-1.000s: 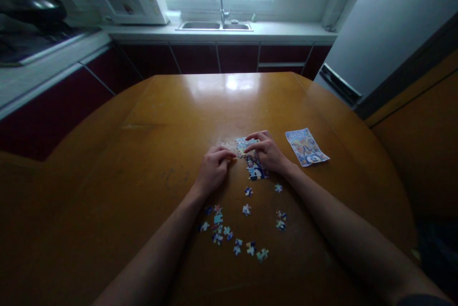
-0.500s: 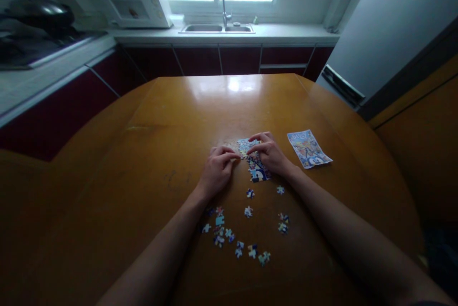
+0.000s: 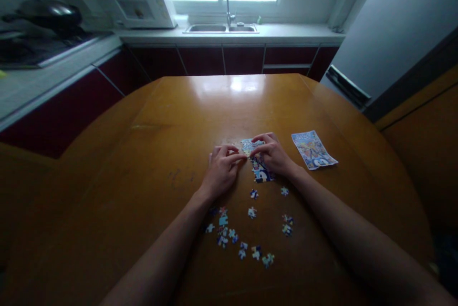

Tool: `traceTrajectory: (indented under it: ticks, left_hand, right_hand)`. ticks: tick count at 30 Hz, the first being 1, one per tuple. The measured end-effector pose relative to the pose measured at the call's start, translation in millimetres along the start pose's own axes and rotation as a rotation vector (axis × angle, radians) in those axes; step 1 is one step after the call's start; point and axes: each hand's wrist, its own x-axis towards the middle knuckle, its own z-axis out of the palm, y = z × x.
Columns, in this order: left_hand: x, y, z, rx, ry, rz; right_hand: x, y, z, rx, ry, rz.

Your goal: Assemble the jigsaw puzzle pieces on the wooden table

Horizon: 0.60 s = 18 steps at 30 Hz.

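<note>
A partly assembled jigsaw puzzle point(image 3: 262, 175) lies on the wooden table, its blue and white picture partly covered by my hands. My left hand point(image 3: 222, 168) is at its left edge, fingers drawn together and the index fingertip touching the edge. Whatever those fingers pinch is too small to make out. Over the upper part of the puzzle rests my right hand point(image 3: 274, 153), thumb and fingers apart, fingertips on the pieces. Nearer to me lie a dark blue and white puzzle piece point(image 3: 254, 194), a pale piece point(image 3: 252, 212) and a light blue piece point(image 3: 284, 191).
Several loose pieces point(image 3: 222, 239) curve along the table point(image 3: 171, 110) between my forearms, with a small group point(image 3: 287, 229) beside my right forearm. A creased picture sheet point(image 3: 313, 150) lies right of the puzzle. Beyond the table are a sink point(image 3: 207, 28) and a fridge point(image 3: 390, 34).
My left fingertips have moved slightly right, onto the puzzle's left edge. My right fingers have shifted only a little over the puzzle. The whole view has turned slightly left.
</note>
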Motion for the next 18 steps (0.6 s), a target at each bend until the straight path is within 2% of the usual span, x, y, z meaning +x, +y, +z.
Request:
traceTrajectory:
  ticks: [18]
  left_hand:
    - [1.2,0.7,-1.0,-0.043,0.018,0.032]
  right_hand:
    - [0.8,-2.3,-1.9,0.007,-0.001,-0.007]
